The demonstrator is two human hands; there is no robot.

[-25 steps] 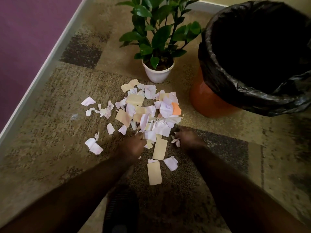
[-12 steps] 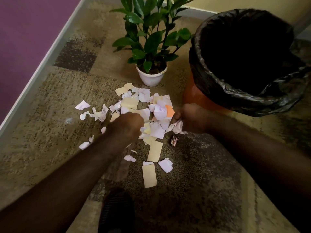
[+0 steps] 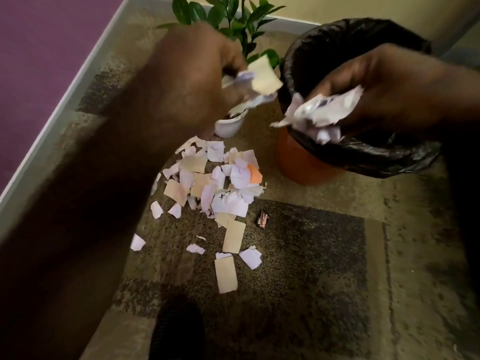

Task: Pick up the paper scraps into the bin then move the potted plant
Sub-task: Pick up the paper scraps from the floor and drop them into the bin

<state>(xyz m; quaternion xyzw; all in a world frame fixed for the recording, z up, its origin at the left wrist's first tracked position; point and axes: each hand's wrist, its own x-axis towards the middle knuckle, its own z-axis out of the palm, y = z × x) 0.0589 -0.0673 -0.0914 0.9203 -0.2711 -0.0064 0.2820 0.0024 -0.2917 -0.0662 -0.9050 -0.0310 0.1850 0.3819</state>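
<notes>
My left hand point(image 3: 192, 74) is raised in front of the potted plant point(image 3: 231, 35) and grips a bunch of white and tan paper scraps point(image 3: 257, 79), just left of the bin's rim. My right hand point(image 3: 389, 84) holds a handful of white scraps point(image 3: 319, 113) over the near rim of the orange bin point(image 3: 298, 162) lined with a black bag point(image 3: 368, 157). A pile of torn paper scraps point(image 3: 215, 183) still lies on the carpet below, with several stray pieces nearer me. The plant's white pot point(image 3: 228, 126) is partly hidden by my left hand.
A small dark candy wrapper point(image 3: 262, 220) lies on the carpet right of the pile. A dark shoe point(image 3: 176, 331) shows at the bottom. A purple wall with a pale baseboard point(image 3: 65, 105) runs along the left; a yellow wall stands behind the plant.
Both hands have risen from the floor pile with handfuls of scraps and moved toward the bin; the right hand now hangs over its rim. The candy wrapper is now uncovered.
</notes>
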